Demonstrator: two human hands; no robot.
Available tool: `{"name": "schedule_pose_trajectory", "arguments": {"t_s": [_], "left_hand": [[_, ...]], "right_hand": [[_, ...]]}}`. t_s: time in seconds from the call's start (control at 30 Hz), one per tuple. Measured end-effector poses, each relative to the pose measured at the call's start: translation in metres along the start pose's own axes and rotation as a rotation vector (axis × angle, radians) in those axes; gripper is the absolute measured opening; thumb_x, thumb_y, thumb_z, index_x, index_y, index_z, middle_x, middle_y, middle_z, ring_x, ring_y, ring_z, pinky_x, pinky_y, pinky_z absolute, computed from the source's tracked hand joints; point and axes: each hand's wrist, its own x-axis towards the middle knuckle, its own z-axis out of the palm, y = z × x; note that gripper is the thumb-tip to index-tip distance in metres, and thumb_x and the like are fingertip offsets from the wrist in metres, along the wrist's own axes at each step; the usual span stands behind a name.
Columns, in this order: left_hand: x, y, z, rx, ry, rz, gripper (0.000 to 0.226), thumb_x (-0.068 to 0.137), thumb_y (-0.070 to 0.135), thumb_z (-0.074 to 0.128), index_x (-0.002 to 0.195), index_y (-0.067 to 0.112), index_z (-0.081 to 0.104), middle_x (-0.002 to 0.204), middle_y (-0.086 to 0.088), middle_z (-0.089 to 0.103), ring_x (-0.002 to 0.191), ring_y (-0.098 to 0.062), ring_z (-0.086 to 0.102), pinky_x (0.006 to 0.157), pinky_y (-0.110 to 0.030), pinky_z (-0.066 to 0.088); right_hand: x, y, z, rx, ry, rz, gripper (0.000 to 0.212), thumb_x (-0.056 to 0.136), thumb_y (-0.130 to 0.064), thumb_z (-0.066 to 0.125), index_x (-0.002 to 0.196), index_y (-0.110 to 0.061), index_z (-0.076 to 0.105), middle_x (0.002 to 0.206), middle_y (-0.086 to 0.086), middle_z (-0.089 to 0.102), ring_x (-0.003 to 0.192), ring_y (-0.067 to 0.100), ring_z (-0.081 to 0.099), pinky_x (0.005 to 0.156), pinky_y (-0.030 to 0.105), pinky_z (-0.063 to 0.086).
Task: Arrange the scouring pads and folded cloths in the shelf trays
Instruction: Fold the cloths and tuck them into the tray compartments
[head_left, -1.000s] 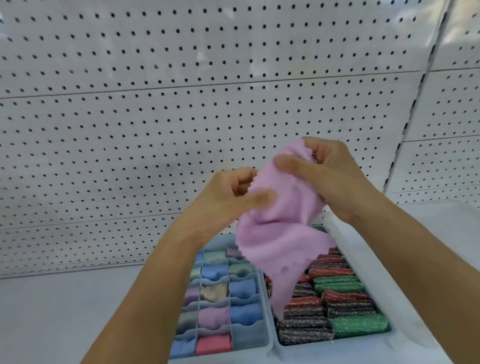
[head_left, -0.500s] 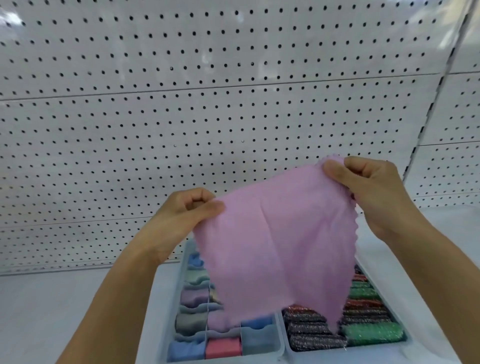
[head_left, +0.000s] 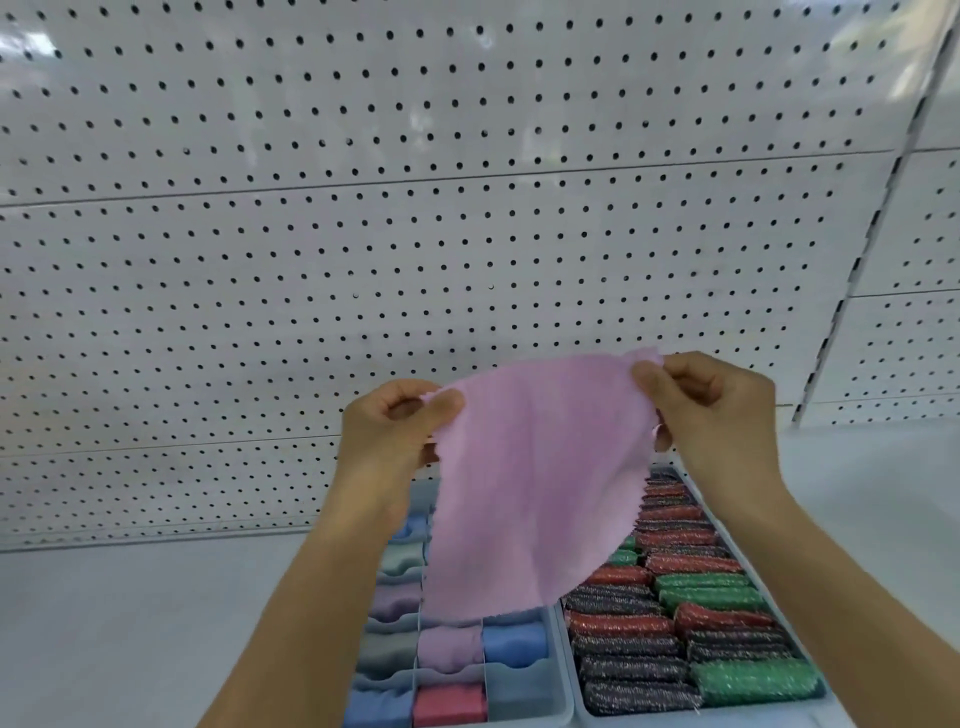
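A pink cloth (head_left: 535, 478) hangs spread out in the air above the trays. My left hand (head_left: 387, 434) pinches its upper left corner and my right hand (head_left: 711, 410) pinches its upper right corner. Below it, a light blue divided tray (head_left: 524, 699) holds folded cloths in blue, lilac, grey and red, one per compartment. To its right a second tray (head_left: 826, 699) is packed with rows of glittery scouring pads (head_left: 722, 618) in red, green and dark grey. The cloth hides the far middle of both trays.
A white pegboard wall (head_left: 415, 234) rises behind the white shelf surface (head_left: 130, 623). A slotted upright (head_left: 852, 270) divides the wall at the right, with more shelf (head_left: 883, 493) beyond the trays.
The bunched pink cloth has been pulled open between my hands. My hands moved apart, then levelled out, so the cloth now hangs flat from its two top corners.
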Motion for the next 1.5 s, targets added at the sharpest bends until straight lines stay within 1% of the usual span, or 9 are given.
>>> {"name": "schedule_pose_trajectory", "arguments": {"t_s": [0.17,0.4,0.6,0.67,0.77,0.87,1.0,1.27,1.5], "left_hand": [[-0.028,-0.001,0.052,-0.083,-0.065,0.092,0.015,0.079,0.001,0.075,0.074,0.015,0.073,0.067,0.0,0.069,0.063,-0.016,0.066,0.059,-0.029,0.056],[-0.049,0.004,0.064,-0.223,-0.156,0.102,0.019,0.096,0.01,0.056,0.092,0.003,0.074,0.083,-0.012,0.075,0.078,-0.02,0.074,0.07,-0.026,0.059],[-0.051,-0.001,0.05,-0.047,-0.059,0.272,0.018,0.088,0.021,0.068,0.106,0.018,0.071,0.103,-0.003,0.073,0.098,-0.013,0.069,0.085,-0.026,0.055],[-0.039,-0.007,0.038,0.119,0.096,0.304,0.042,0.081,0.024,0.076,0.12,0.028,0.062,0.116,0.006,0.064,0.107,-0.002,0.06,0.085,-0.018,0.049],[-0.025,-0.009,0.028,0.085,-0.128,0.041,0.076,0.067,0.042,0.085,0.134,0.027,0.053,0.126,0.01,0.061,0.117,-0.003,0.057,0.101,-0.028,0.045],[-0.02,-0.012,0.029,-0.033,-0.363,-0.101,0.058,0.069,0.042,0.082,0.119,0.019,0.066,0.116,0.003,0.071,0.111,-0.016,0.065,0.101,-0.039,0.048],[-0.016,-0.007,0.033,-0.214,-0.323,-0.087,0.012,0.081,0.016,0.07,0.091,0.012,0.074,0.091,-0.002,0.075,0.084,-0.016,0.068,0.078,-0.032,0.055],[-0.019,0.022,0.036,0.081,-0.312,0.292,0.012,0.091,0.021,0.065,0.09,0.016,0.076,0.076,0.0,0.069,0.07,-0.013,0.056,0.067,-0.03,0.044],[-0.025,0.034,0.038,0.154,-0.37,0.432,0.015,0.086,0.016,0.07,0.099,0.022,0.075,0.088,0.007,0.076,0.079,-0.004,0.067,0.071,-0.019,0.051]], "right_hand": [[-0.03,-0.012,0.036,-0.069,-0.133,-0.142,0.01,0.087,-0.02,0.069,0.085,-0.028,0.075,0.067,-0.014,0.07,0.05,0.002,0.055,0.05,0.02,0.047],[-0.033,-0.011,0.037,-0.232,-0.173,-0.209,0.017,0.086,-0.049,0.062,0.096,-0.04,0.073,0.079,-0.023,0.071,0.072,0.002,0.066,0.068,0.038,0.054],[-0.022,-0.017,0.03,-0.16,-0.158,-0.157,0.006,0.084,-0.028,0.071,0.087,-0.031,0.074,0.076,-0.014,0.071,0.067,0.004,0.062,0.067,0.029,0.052],[-0.017,-0.023,0.025,0.018,-0.145,-0.098,0.007,0.084,-0.019,0.072,0.081,-0.025,0.074,0.076,-0.002,0.072,0.067,0.006,0.061,0.068,0.024,0.05],[-0.012,-0.029,0.019,0.156,-0.156,-0.076,0.009,0.081,-0.013,0.074,0.08,-0.022,0.074,0.078,0.007,0.072,0.067,0.006,0.061,0.067,0.019,0.05],[-0.011,-0.032,0.016,0.173,-0.175,-0.066,0.007,0.079,-0.016,0.074,0.081,-0.023,0.074,0.078,0.006,0.072,0.069,0.01,0.063,0.068,0.026,0.052],[-0.011,-0.031,0.01,0.18,-0.167,-0.041,0.016,0.072,-0.03,0.074,0.081,-0.017,0.074,0.078,0.007,0.072,0.071,0.014,0.062,0.072,0.034,0.051],[0.003,-0.029,0.001,0.003,-0.419,0.043,0.08,0.051,-0.045,0.088,0.123,-0.032,0.055,0.096,-0.012,0.073,0.087,0.002,0.065,0.071,0.011,0.048],[0.016,-0.06,0.014,-0.309,-0.601,-0.142,0.019,0.081,-0.024,0.074,0.075,-0.008,0.067,0.064,0.0,0.057,0.054,0.004,0.044,0.052,0.016,0.034]]}}
